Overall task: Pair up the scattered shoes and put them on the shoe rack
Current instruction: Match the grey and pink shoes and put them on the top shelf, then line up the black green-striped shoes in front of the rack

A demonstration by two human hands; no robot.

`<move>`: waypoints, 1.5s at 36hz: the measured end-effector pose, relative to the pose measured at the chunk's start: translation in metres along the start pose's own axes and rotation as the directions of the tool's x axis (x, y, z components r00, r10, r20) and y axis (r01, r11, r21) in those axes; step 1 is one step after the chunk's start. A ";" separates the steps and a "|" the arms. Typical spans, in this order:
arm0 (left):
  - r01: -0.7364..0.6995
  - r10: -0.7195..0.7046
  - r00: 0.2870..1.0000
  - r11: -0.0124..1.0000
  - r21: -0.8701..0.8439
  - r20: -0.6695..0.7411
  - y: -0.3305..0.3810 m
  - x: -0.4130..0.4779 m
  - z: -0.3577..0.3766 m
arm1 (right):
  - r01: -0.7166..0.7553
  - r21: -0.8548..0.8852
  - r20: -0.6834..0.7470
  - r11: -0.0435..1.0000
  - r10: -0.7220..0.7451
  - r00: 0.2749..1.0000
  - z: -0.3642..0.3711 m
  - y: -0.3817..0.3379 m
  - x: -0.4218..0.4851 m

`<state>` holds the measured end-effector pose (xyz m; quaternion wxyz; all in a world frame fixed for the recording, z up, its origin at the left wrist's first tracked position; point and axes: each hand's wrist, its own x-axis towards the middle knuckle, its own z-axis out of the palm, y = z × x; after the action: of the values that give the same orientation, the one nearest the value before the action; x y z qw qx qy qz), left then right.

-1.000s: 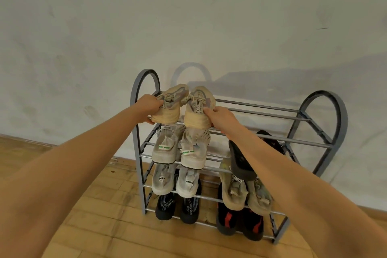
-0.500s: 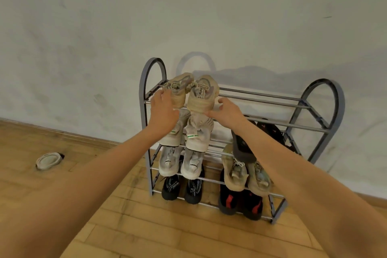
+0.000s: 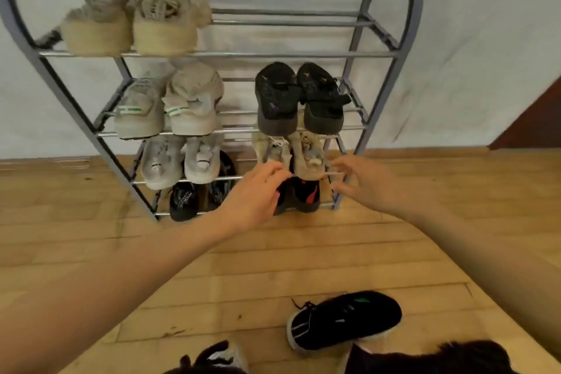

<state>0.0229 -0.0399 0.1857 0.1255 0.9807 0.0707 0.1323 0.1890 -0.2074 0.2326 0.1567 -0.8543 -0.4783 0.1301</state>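
A grey metal shoe rack stands against the wall. A beige pair sits on its top shelf at the left. Below are a grey-white pair with green stripes, a black pair, a light grey pair, a worn beige pair and dark pairs on the lowest shelf. My left hand and my right hand hover empty, fingers apart, in front of the lower right shelves. A black sneaker lies on the floor near me, and another dark shoe shows at the bottom edge.
The floor is light wood planks running up to a white wall. A dark brown surface shows at the right edge. Dark clothing fills the bottom right corner.
Both hands let go of the beige pair, which now rests on the top shelf, and dropped to the lower right of the rack. The view has tilted down and moved closer.
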 end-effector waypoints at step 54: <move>0.844 -0.737 0.525 0.514 -0.151 0.426 -0.019 -0.058 0.254 | 0.058 -0.166 0.111 0.985 -0.039 0.993 0.214 0.160 -0.026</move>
<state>0.0359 -0.0892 -0.0704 0.3483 0.8058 0.4712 -0.0854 0.2204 -0.2780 -0.0244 0.0611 -0.8443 -0.5160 0.1310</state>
